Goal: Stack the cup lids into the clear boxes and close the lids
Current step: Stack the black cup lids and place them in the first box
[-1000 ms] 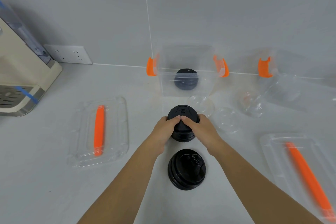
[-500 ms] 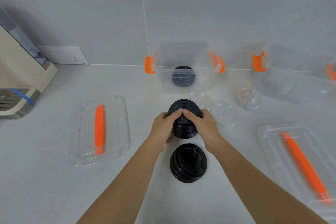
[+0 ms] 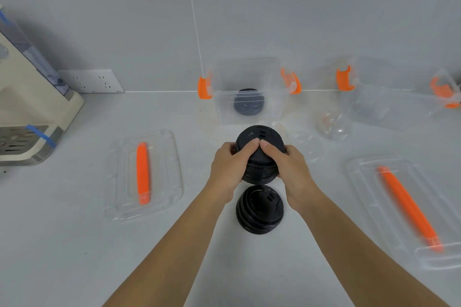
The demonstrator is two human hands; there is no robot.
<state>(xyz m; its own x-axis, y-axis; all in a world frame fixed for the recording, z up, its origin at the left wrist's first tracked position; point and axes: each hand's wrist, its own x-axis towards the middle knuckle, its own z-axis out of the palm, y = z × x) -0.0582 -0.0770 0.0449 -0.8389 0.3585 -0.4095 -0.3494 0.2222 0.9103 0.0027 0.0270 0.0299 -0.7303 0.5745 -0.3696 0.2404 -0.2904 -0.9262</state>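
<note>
A stack of black cup lids [image 3: 259,154] is held just above the table between my left hand [image 3: 230,168] and my right hand [image 3: 290,169], thumbs meeting on top. A second stack of black lids [image 3: 259,209] lies on the table just below it, near my wrists. Behind, an open clear box [image 3: 249,114] with orange latches holds a few black lids [image 3: 248,105]. A second clear box [image 3: 389,107] with orange latches stands at the back right; what is in it cannot be made out. Clear dome lids [image 3: 333,124] lie between the boxes and my hands.
Two clear box lids with orange handles lie flat: one at the left [image 3: 143,174], one at the right [image 3: 409,209]. A beige machine [image 3: 27,112] stands at the far left by a wall socket [image 3: 91,81]. The wall runs right behind the boxes.
Both hands have lifted the gripped stack of black lids slightly and carried it a little toward the open box. The lower stack has stayed in place.
</note>
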